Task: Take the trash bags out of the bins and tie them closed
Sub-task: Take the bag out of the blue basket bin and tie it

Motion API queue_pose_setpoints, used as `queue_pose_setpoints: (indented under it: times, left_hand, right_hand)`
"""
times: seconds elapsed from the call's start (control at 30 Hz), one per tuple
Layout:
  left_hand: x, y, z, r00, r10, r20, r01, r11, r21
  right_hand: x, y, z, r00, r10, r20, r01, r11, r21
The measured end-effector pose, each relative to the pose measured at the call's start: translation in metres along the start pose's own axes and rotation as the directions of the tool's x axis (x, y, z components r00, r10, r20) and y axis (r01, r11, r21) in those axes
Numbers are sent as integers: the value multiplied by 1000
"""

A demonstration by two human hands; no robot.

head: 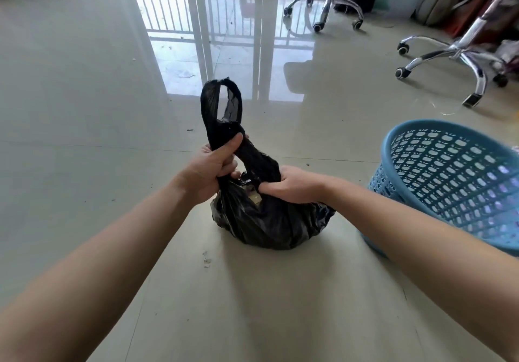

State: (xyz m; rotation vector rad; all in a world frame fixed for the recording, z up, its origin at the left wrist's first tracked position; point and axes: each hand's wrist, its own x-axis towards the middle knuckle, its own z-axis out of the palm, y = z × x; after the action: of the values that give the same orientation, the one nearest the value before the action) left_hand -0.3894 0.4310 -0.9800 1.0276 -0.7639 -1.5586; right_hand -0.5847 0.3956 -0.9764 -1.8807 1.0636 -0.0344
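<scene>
Glossy pale floor tiles (84, 95) fill the room and mirror a barred window in the far wall. On them, near the middle of the view, sits a black trash bag (266, 221), full and rounded, out of the bin. Just to its right stands a blue perforated bin (449, 182), tilted in the wide-angle view, its rim open toward the camera; the person's right forearm crosses in front of it.

Both bare arms reach forward to the bag. The left hand (213, 168) is curled around one gathered handle, thumb pressed along the plastic; above the fist this handle rises in an upright loop (222, 100). The right hand (295, 184) grips the bag's other gathered side low against the body of the bag, fingers tucked into the plastic. The two hands are close together but not touching, with a twisted band of plastic running between them.

Two chrome chair bases (449, 55) on castors stand at the upper right, well apart from the bag. Small crumbs (207, 260) lie on the tile just in front of it.
</scene>
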Motion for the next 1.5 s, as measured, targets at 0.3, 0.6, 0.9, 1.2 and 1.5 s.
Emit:
queue_pose_setpoints:
  times: [0.3, 0.6, 0.9, 1.2, 1.5]
  left_hand:
    - [9, 5, -21, 987, -35, -155, 15, 992, -128]
    - [-6, 8, -34, 936, -281, 214, 250, 955, 160]
    - [-18, 15, -9, 939, -283, 195, 226, 936, 271]
    - [-22, 25, 10, 934, -292, 204, 229, 931, 283]
    - [-20, 21, -11, 976, -217, 3, 217, 976, 34]
  right_hand:
    - [1, 8, -13, 988, -126, -94, 143, 968, 206]
    - [9, 0, -18, 959, -210, -192, 256, 933, 255]
    - [-1, -6, -13, 978, 45, 203, -51, 998, 21]
    - [3, -16, -56, 996, -48, -74, 81, 831, 551]
    - [4, -37, -92, 833, 38, -551, 442, 554, 705]
